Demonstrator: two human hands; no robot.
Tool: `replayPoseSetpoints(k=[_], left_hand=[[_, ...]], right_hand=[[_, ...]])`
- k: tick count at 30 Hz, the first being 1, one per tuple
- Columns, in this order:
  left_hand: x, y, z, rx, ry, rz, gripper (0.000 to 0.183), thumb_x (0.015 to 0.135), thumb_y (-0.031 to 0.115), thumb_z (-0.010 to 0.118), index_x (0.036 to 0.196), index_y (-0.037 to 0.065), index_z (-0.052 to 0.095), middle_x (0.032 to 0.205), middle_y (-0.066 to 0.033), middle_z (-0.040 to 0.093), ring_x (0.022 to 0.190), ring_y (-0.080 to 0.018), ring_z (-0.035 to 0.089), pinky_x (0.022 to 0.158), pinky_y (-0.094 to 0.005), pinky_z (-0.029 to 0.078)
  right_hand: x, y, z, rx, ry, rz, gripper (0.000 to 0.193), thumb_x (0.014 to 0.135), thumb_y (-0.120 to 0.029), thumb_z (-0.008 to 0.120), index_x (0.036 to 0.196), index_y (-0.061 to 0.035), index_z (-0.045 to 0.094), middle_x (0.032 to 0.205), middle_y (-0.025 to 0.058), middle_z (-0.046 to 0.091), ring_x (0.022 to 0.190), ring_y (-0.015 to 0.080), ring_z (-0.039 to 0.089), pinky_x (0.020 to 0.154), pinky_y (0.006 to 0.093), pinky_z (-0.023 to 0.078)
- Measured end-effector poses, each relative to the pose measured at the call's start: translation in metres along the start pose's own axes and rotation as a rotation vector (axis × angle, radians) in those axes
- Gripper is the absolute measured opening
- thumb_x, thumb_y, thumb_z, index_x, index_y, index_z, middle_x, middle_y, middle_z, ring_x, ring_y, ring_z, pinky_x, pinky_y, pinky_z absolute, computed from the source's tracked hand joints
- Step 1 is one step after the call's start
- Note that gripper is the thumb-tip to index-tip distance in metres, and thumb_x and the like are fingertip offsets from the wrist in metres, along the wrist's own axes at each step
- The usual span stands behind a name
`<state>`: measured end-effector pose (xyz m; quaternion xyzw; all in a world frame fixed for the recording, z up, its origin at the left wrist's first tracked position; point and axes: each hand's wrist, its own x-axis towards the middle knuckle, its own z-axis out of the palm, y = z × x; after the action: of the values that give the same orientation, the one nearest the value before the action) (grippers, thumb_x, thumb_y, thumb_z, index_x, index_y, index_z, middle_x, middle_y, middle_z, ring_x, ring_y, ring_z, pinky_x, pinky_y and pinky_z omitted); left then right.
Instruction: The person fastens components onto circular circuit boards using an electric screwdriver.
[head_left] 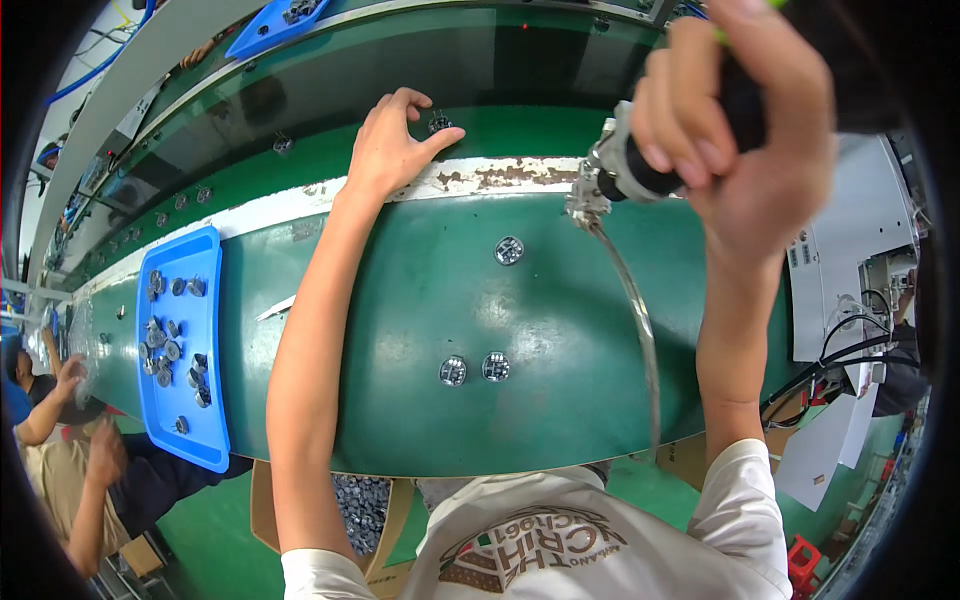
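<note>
My left hand reaches over the raised white ledge to the green conveyor belt. Its thumb and fingers are apart around a small round metal-and-dark part; I cannot tell whether they touch it. At the upper right, my right hand is wrapped round a black power screwdriver, held above the bench. A metal nose tips the tool, and a clear feed tube curves down from it. Three similar round parts lie on the green bench top: one in the middle and two nearer me.
To the left a blue tray holds several dark motor-like parts. More parts sit along the belt. A white-painted, chipped ledge divides bench from belt. Below the bench stands a carton of small parts. Another person's hands are at far left.
</note>
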<state>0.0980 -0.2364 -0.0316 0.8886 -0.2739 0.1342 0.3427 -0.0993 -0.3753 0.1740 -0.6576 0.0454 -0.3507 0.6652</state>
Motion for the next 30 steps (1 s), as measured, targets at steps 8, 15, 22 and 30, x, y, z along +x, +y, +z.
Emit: replayPoseSetpoints(k=[8, 15, 22, 30], left_hand=[[-0.016, 0.03, 0.012, -0.136, -0.185, 0.185, 0.035, 0.075, 0.028, 0.086, 0.095, 0.002, 0.076, 0.089, -0.0107, 0.072, 0.088, -0.0279, 0.064, 0.082, -0.0407, 0.053], [-0.066, 0.06, 0.007, -0.258, -0.336, 0.319, 0.03, 0.075, 0.025, 0.089, 0.087, 0.004, 0.072, 0.081, -0.0052, 0.066, 0.083, -0.0236, 0.058, 0.081, -0.0377, 0.047], [-0.068, 0.054, 0.01, -0.307, -0.351, 0.295, 0.032, 0.074, 0.029, 0.089, 0.083, 0.004, 0.07, 0.079, -0.0038, 0.067, 0.084, -0.0224, 0.06, 0.084, -0.0376, 0.044], [-0.071, 0.053, 0.013, -0.314, -0.317, 0.313, 0.034, 0.075, 0.025, 0.089, 0.082, 0.002, 0.064, 0.078, -0.0062, 0.063, 0.081, -0.0227, 0.056, 0.079, -0.0373, 0.047]], right_hand=[[0.008, 0.036, -0.012, 0.163, -0.078, -0.082, 0.022, 0.097, -0.016, 0.062, 0.084, -0.0033, 0.051, 0.047, -0.0007, 0.042, 0.034, 0.0083, 0.036, 0.037, 0.0249, 0.034], [0.009, 0.047, -0.008, 0.136, -0.142, -0.092, 0.021, 0.096, -0.017, 0.059, 0.083, -0.0034, 0.05, 0.046, -0.0003, 0.04, 0.033, 0.0094, 0.034, 0.035, 0.0253, 0.033], [0.006, 0.062, -0.003, 0.081, -0.253, -0.079, 0.019, 0.097, -0.017, 0.058, 0.088, -0.0021, 0.051, 0.046, -0.0005, 0.039, 0.033, 0.0095, 0.032, 0.035, 0.0267, 0.032], [0.003, 0.069, 0.004, 0.059, -0.188, -0.098, 0.018, 0.098, -0.016, 0.056, 0.09, -0.0009, 0.052, 0.046, -0.0005, 0.039, 0.032, 0.0094, 0.033, 0.035, 0.0261, 0.032]])
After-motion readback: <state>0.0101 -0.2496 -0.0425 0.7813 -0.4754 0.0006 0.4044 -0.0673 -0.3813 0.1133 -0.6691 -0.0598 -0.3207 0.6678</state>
